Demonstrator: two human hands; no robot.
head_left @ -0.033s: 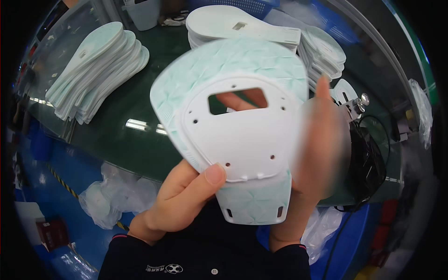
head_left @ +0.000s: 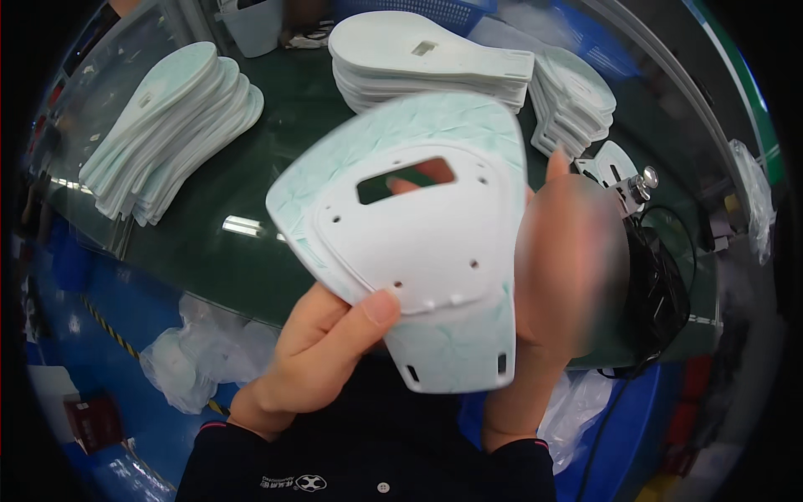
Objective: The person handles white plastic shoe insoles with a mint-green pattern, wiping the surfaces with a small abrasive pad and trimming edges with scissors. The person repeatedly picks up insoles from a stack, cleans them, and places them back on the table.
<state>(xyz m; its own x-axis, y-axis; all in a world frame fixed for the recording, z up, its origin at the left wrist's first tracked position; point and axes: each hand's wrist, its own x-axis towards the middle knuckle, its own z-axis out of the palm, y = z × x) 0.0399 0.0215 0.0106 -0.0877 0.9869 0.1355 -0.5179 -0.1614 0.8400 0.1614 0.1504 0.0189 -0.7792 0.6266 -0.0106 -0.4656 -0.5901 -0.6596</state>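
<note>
My left hand (head_left: 330,351) grips a paddle-shaped white panel (head_left: 410,243) low on its left side, thumb on the front and fingers behind. A pale green crinkled pattern covers the panel's border and short tail. Its plain raised middle has a rounded window and several small holes; two slots pierce the tail. At the right edge, my right hand (head_left: 569,268) supports the panel, one digit pointing up. Part of a finger behind the panel shows through the window, apparently the right hand's. Blur hides much of the right hand.
Stacks of similar panels stand at the left (head_left: 171,125), the back (head_left: 427,63) and the back right (head_left: 573,92) of the dark green table (head_left: 226,276). A metal fixture with a knob (head_left: 640,188) is at the right, beside a black bag (head_left: 657,293). Blue baskets (head_left: 418,10) lie behind.
The panel has tilted and shifted slightly left, its top edge lower, uncovering more of the stack at the back. Both hands stay at it, the right one a little further left.
</note>
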